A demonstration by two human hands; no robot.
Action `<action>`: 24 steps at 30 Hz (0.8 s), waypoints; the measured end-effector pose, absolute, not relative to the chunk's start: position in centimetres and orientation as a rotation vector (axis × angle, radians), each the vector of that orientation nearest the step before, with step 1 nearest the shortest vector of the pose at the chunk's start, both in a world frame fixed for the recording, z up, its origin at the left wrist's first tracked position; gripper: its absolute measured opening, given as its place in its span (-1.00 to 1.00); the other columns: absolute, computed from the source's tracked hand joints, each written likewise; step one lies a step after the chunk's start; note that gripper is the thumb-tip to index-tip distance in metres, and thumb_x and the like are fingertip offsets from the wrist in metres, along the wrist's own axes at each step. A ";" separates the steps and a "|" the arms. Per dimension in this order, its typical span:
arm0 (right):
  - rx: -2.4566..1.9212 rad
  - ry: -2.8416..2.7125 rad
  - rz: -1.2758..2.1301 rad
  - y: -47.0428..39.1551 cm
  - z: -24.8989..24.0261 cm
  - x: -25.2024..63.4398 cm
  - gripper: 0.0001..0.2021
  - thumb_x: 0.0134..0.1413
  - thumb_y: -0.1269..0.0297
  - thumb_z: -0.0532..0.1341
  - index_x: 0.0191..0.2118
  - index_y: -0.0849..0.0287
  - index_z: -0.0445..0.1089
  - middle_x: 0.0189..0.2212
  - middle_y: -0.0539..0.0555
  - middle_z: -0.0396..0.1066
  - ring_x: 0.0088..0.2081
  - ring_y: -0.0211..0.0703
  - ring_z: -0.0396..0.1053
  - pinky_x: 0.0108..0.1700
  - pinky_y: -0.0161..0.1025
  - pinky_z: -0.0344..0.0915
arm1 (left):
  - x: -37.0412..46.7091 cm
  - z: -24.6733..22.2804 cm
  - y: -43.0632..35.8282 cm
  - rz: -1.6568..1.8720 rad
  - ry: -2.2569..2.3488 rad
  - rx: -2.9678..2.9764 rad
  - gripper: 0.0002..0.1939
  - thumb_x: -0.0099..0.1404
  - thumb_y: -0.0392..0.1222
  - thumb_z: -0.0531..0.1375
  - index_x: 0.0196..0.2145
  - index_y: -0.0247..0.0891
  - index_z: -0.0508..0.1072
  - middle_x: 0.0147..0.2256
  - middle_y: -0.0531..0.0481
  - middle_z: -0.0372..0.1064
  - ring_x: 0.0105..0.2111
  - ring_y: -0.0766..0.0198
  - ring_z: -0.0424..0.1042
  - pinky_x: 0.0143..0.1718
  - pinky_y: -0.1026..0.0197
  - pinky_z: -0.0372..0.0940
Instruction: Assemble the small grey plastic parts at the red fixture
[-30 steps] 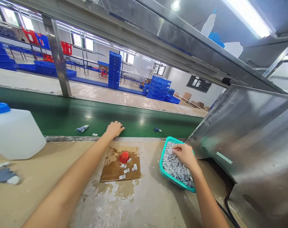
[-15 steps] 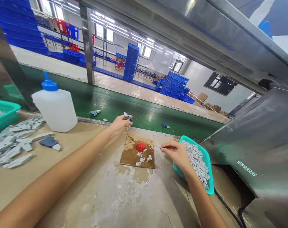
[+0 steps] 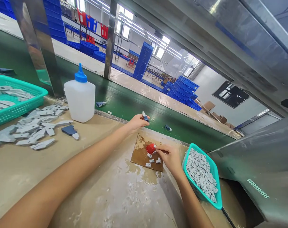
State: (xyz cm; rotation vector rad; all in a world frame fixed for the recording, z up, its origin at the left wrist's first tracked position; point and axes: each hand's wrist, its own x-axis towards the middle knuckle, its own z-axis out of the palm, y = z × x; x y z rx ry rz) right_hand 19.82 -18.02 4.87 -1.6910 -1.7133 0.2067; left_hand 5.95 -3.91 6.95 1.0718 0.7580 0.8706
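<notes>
My left hand is closed on a dark blue part with a light tip, held near the edge of the green belt. With thumb and fingers pinched, my right hand holds a small light grey piece at the red cap. That cap sits on a wet brown board, where several small grey pieces lie in front of it.
A green basket of small grey pieces stands at the right. On the left are a white bottle, loose grey parts, a blue-grey part and another green basket. Parts lie on the green belt.
My right hand has moved left from beside the basket to the red cap with the small piece. My left hand still holds the blue part. The view has shifted, so the scene sits farther right.
</notes>
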 end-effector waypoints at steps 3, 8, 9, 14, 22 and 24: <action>-1.718 -1.733 0.178 -17.9 4.8 19.7 -0.87 -0.16 0.49 0.17 -0.49 0.19 0.47 -0.50 0.07 0.47 -0.44 -0.18 0.39 -0.39 -0.29 0.31 | 5.9 6.9 -3.9 0.871 0.750 1.031 -0.70 -0.12 -0.59 0.17 -0.39 -0.36 0.33 -0.60 0.09 0.25 -0.60 0.45 0.26 -0.42 0.29 0.15; -1.735 -1.775 0.110 -17.8 5.1 19.7 -0.83 -0.17 0.52 0.15 -0.51 0.17 0.47 -0.52 0.05 0.46 -0.46 -0.18 0.38 -0.40 -0.29 0.31 | 6.2 6.7 -4.1 0.866 0.724 0.883 -0.62 -0.13 -0.64 0.14 -0.34 -0.35 0.29 -0.49 0.05 0.27 -0.51 0.36 0.38 -0.31 0.23 0.25; -1.736 -1.777 0.103 -17.8 5.1 19.7 -0.83 -0.17 0.52 0.15 -0.51 0.18 0.47 -0.53 0.05 0.46 -0.47 -0.19 0.38 -0.41 -0.30 0.31 | 6.3 6.7 -4.1 0.870 0.724 0.860 -0.61 -0.14 -0.66 0.13 -0.34 -0.35 0.29 -0.47 0.04 0.26 -0.51 0.36 0.39 -0.31 0.23 0.25; -1.699 -1.780 0.107 -17.9 4.9 19.6 -0.82 -0.16 0.52 0.13 -0.50 0.19 0.46 -0.51 0.06 0.47 -0.46 -0.19 0.39 -0.40 -0.29 0.32 | 6.8 7.0 -4.5 0.864 0.629 0.763 -0.77 -0.04 -0.61 0.10 -0.41 -0.40 0.32 -0.54 0.06 0.20 -0.50 0.37 0.38 -0.26 0.24 0.27; -1.481 -1.471 0.158 -18.4 6.0 20.1 -0.90 -0.15 0.39 0.19 -0.48 0.14 0.46 -0.47 0.04 0.46 -0.41 -0.19 0.38 -0.35 -0.25 0.33 | 6.9 6.6 -5.1 0.663 0.508 0.877 -0.79 0.01 -0.54 0.12 -0.37 -0.37 0.40 -0.49 -0.02 0.35 -0.44 0.35 0.40 -0.14 0.19 0.22; -1.418 -1.310 0.198 -18.4 6.6 20.2 -0.92 -0.18 0.36 0.21 -0.47 0.15 0.45 -0.48 0.03 0.44 -0.42 -0.21 0.37 -0.34 -0.24 0.34 | 7.2 6.5 -5.6 0.628 0.501 0.922 -0.80 -0.01 -0.53 0.15 -0.40 -0.37 0.42 -0.46 -0.02 0.37 -0.43 0.39 0.39 -0.13 0.19 0.20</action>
